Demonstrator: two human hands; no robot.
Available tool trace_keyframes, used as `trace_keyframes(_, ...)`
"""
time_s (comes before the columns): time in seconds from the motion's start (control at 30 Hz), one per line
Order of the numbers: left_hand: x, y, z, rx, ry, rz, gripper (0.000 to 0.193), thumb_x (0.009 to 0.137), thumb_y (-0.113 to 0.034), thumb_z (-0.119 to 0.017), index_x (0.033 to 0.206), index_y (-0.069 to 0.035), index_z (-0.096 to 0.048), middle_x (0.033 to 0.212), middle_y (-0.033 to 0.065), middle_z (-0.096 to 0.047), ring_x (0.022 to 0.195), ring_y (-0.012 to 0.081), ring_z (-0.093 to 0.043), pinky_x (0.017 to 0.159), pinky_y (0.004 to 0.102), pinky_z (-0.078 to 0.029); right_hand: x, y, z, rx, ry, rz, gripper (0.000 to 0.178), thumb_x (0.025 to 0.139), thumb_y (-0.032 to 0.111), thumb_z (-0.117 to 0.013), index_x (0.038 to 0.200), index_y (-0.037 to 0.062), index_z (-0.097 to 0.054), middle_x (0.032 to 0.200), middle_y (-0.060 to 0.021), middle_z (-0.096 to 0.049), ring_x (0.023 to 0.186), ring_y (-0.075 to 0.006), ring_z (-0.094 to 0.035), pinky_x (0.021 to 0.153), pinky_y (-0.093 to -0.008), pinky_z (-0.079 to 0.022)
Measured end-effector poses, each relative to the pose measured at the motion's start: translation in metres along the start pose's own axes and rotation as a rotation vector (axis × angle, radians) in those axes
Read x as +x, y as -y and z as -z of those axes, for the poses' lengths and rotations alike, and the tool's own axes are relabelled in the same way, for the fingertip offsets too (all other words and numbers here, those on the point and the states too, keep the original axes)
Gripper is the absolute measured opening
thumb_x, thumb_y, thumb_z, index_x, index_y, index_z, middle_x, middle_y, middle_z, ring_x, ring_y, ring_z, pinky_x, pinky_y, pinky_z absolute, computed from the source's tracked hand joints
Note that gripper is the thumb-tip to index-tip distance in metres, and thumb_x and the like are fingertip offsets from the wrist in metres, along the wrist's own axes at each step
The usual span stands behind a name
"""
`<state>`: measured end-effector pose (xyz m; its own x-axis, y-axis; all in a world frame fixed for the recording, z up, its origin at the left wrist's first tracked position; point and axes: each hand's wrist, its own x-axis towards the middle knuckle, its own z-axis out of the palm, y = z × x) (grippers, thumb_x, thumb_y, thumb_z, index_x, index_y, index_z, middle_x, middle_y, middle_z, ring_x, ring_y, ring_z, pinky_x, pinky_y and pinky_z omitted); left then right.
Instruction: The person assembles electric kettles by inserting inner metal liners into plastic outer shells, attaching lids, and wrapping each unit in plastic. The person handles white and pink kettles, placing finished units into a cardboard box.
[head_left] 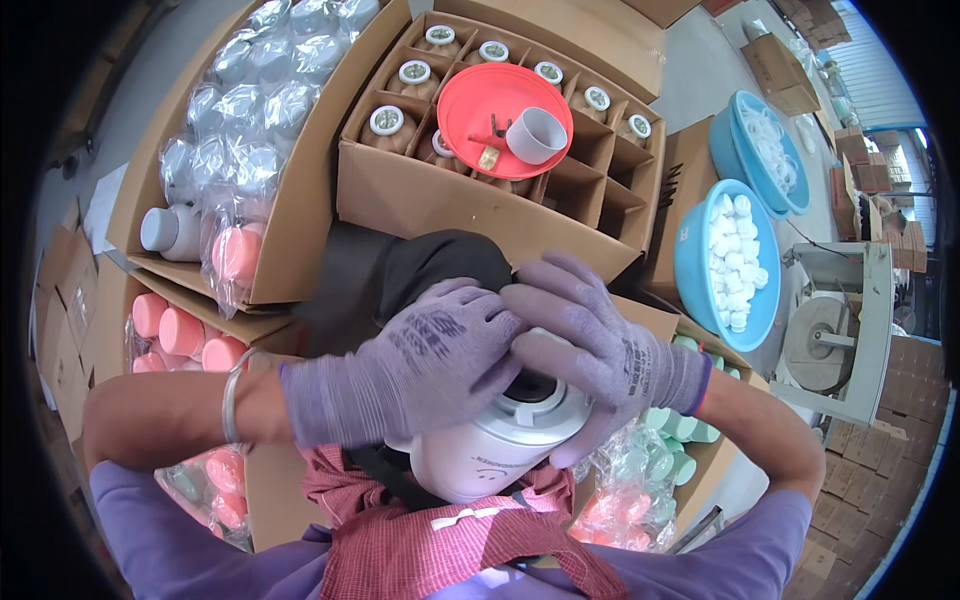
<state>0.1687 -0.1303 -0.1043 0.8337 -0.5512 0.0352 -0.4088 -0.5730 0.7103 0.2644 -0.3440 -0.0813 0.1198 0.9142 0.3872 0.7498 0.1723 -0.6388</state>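
A white insulated jug (482, 458) with a grey ring around its dark mouth is held upright against my lap, a small smile printed on its side. My left hand (425, 355), in a grey-purple knit glove, is closed over the jug's left and far side, fingers bent near the mouth. From the right, my right hand (590, 345), gloved alike, curls around the jug's top and right side. The fingertips of both hands meet beyond the mouth, and whatever lies under them is hidden. Part of the jug's handle shows below my left palm.
Ahead, a divided carton (440, 190) holds several white-rimmed bottles; a red lid (470, 95) on it carries a white cup (537, 135). Bagged grey jugs (265, 75) fill a left carton. Pink lids (180, 330) lie at left. Blue basins (690, 270) of white caps stand right, beside a machine (830, 340).
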Motion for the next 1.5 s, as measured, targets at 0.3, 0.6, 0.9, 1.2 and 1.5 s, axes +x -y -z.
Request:
trace_keyframes(0.3, -0.022, 0.025, -0.071, -0.642, -0.203, -0.279, 0.037, 0.090, -0.032, -0.058, 0.122, -0.014, -0.060, 0.127, 0.0132, -0.054, 0.123, 0.0287, -0.051, 0.102, 0.0447, -0.040, 0.006, 0.022, -0.055, 0.098, -0.004, -0.198, 0.079, 0.073, 0.047, -0.068, 0.141, 0.0103, -0.049, 0.148, -0.0193, -0.039, 0.129, -0.0419, -0.041, 0.104, -0.0596, -0.026)
trace_keyframes(0.6, 0.005, 0.051, -0.053, -0.783, -0.043, -0.233, 0.044, 0.096, -0.027, -0.050, 0.135, -0.007, -0.052, 0.133, 0.0165, -0.054, 0.125, 0.0298, -0.052, 0.107, 0.0410, -0.039, 0.005, 0.039, -0.056, -0.102, -0.278, -0.398, 0.071, 0.078, 0.037, -0.068, 0.139, 0.0073, -0.048, 0.138, -0.0170, -0.047, 0.127, -0.0367, -0.045, 0.104, -0.0538, -0.034)
trace_keyframes(0.9, -0.096, -0.032, -0.062, -0.627, -0.273, 0.731, 0.067, 0.093, -0.038, -0.060, 0.140, 0.007, -0.044, 0.136, 0.0166, -0.054, 0.126, 0.0253, -0.051, 0.111, 0.0365, -0.036, -0.241, -0.084, 0.072, -0.695, -0.717, -0.880, 0.042, 0.083, 0.013, -0.068, 0.122, 0.0014, -0.058, 0.117, -0.0180, -0.063, 0.109, -0.0365, -0.060, 0.096, -0.0422, -0.047)
trace_keyframes(1.2, -0.121, -0.004, -0.073, -0.818, -0.786, 0.425, 0.041, 0.099, -0.022, -0.053, 0.135, -0.005, -0.045, 0.126, 0.0091, -0.044, 0.104, 0.0141, -0.051, 0.080, 0.0275, -0.048, -0.458, -0.154, 0.119, -1.161, 0.246, -2.025, 0.027, 0.090, 0.024, -0.056, 0.114, 0.0155, -0.064, 0.117, -0.0063, -0.067, 0.112, -0.0266, -0.063, 0.101, -0.0645, -0.039)
trace_keyframes(1.5, -0.043, 0.000, -0.061, -2.680, -0.867, -0.029, 0.031, 0.102, -0.035, -0.056, 0.077, -0.018, -0.052, 0.062, -0.0090, -0.032, 0.054, 0.0042, -0.029, 0.053, 0.0197, -0.032, -0.393, -0.122, 0.125, -0.796, 0.078, -2.252, 0.066, 0.086, 0.025, -0.059, 0.148, 0.0170, -0.039, 0.148, -0.0097, -0.050, 0.135, -0.0254, -0.051, 0.115, -0.0640, -0.021)
